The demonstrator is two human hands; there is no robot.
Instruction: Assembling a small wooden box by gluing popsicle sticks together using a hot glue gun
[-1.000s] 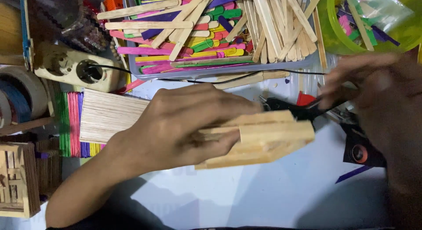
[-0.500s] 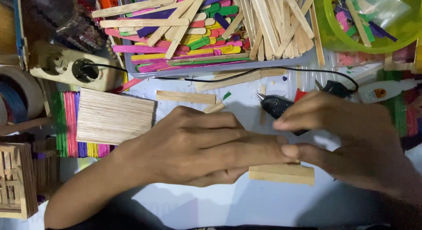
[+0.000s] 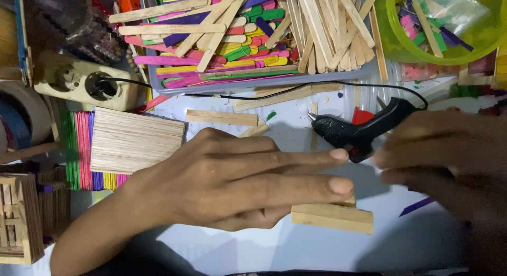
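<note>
Wooden stick block [image 3: 332,217] under flat, released left hand [image 3: 237,181], right hand [image 3: 449,160] beside, blurred, grip unclear

The left hand [image 3: 232,183] lay flat over most of the wooden block [image 3: 332,217], so only the block's right end showed beyond the fingertips, and whether the hand pressed or merely rested could not be told. To the right of the block, the right hand [image 3: 449,160] was smeared by motion blur; its fingers could not be counted and its grip was unclear. Above the block, the black glue gun [image 3: 359,131] had its handle end lost behind that blurred hand. Far left of the block, the roll of tape [image 3: 21,115] and the small stick house [image 3: 21,218] were cut by the picture's edge.
</note>
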